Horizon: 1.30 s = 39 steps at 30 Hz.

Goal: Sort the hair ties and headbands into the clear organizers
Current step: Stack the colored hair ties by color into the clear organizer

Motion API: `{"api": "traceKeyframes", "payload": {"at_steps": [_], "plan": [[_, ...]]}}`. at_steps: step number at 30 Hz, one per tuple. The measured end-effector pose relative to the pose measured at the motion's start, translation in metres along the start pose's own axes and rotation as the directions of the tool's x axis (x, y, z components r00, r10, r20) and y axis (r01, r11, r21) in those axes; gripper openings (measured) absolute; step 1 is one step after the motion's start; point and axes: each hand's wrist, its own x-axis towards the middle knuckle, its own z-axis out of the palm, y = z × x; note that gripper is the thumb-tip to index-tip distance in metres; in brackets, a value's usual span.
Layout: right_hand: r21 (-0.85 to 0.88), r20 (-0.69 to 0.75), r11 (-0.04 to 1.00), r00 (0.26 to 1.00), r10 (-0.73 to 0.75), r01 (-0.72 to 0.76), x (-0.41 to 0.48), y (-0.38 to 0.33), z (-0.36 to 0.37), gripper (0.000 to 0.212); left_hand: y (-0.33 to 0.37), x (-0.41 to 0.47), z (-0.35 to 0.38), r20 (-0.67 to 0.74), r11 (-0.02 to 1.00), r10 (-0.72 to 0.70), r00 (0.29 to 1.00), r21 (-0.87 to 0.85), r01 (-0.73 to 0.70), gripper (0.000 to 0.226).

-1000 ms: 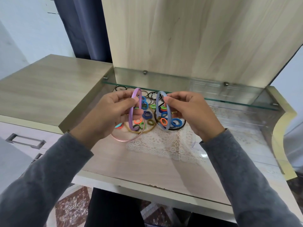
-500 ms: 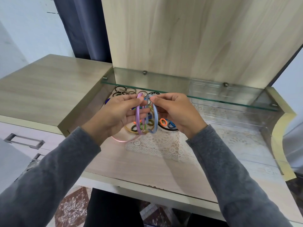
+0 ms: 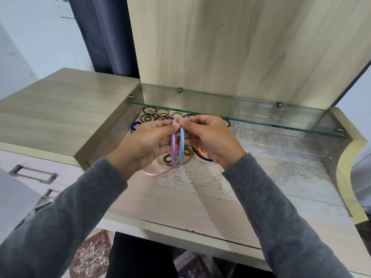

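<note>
Above the middle of the desk (image 3: 160,207), forward of its front edge, both hands hold headbands upright and side by side. The left hand (image 3: 147,146) curls its fingers round the purple headband (image 3: 173,146) and pinches its top. The right hand (image 3: 209,140) pinches the top of the blue headband (image 3: 181,147) between thumb and fingertips. The two bands meet at the top and stand just apart lower down. Open desk surface runs from the hands toward the near edge. On the left a raised side cabinet (image 3: 60,109) walls the recess. Behind, a wooden back panel (image 3: 220,47) rises, and a glass shelf (image 3: 261,118) juts out low over the rear of the desk, roofing the space there. A dark curtain (image 3: 104,37) hangs behind the cabinet. The clear organizer (image 3: 291,143) sits to the right, its rear part under the shelf, well apart from the hands, on a lace doily (image 3: 196,177). Below and behind the hands lies the heap of hair ties (image 3: 158,115), reaching back under the glass. A pink headband (image 3: 154,173), a gold headband (image 3: 185,161) and a dark headband (image 3: 197,154) lie there too, partly hidden by the hands. Two headbands are held and three lie on the desk. The ties overlap too much to count, though one orange tie (image 3: 201,151) and one blue tie (image 3: 135,125) stand out. Four metal pegs (image 3: 179,89) carry the shelf.
</note>
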Motion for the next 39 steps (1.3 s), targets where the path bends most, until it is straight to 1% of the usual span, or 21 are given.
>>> {"api": "traceKeyframes", "payload": {"at_steps": [4,6,11,16,19,21,23,26,32,36,39], "plan": [[-0.020,0.012,1.000,1.000,-0.006,0.006,0.000,0.000,-0.002,0.015,0.001,-0.001,0.001,0.016,1.000,-0.003,1.000,0.016,0.003,0.016],[-0.052,-0.005,0.998,1.000,-0.022,0.022,0.001,0.000,-0.003,0.012,0.002,-0.001,0.002,0.020,1.000,-0.004,1.000,0.031,0.004,0.016],[-0.102,-0.062,0.993,0.996,-0.072,0.065,0.003,-0.003,-0.005,0.022,0.004,0.001,0.002,0.036,0.998,0.004,0.999,0.058,-0.006,0.022],[-0.220,-0.157,0.972,0.980,-0.121,0.084,0.008,0.003,-0.011,0.032,0.008,0.001,-0.001,-0.001,0.999,0.043,0.999,0.031,-0.043,0.024],[-0.316,-0.203,0.948,0.972,-0.114,0.045,0.018,0.016,-0.018,0.030,0.012,0.000,-0.006,-0.016,0.998,0.065,0.998,0.013,-0.065,0.024],[-0.430,-0.204,0.903,0.976,-0.077,-0.019,0.028,0.030,-0.021,0.024,0.015,-0.001,-0.011,-0.027,0.997,0.075,0.997,-0.003,-0.075,0.025],[-0.553,-0.185,0.830,0.982,-0.034,-0.076,0.038,0.047,-0.022,0.018,0.018,-0.003,-0.017,-0.035,0.997,0.082,0.996,-0.012,-0.083,0.026],[-0.695,-0.159,0.714,0.987,-0.032,-0.089,0.048,0.064,-0.016,0.015,0.021,-0.006,-0.027,-0.053,0.996,0.092,0.994,-0.002,-0.092,0.026],[-0.842,-0.152,0.534,0.983,-0.102,-0.075,0.052,0.078,0.003,0.022,0.024,-0.017,-0.048,-0.122,0.995,0.096,0.988,0.007,-0.096,0.027],[-0.906,-0.111,0.419,0.988,-0.104,-0.058,0.053,0.078,0.009,0.015,0.025,-0.021,-0.060,-0.132,0.995,0.102,0.986,0.011,-0.101,0.026],[-0.921,-0.096,0.386,0.989,-0.116,-0.044,0.053,0.078,0.009,0.011,0.026,-0.022,-0.066,-0.139,0.994,0.106,0.985,0.027,-0.104,0.023]]}}
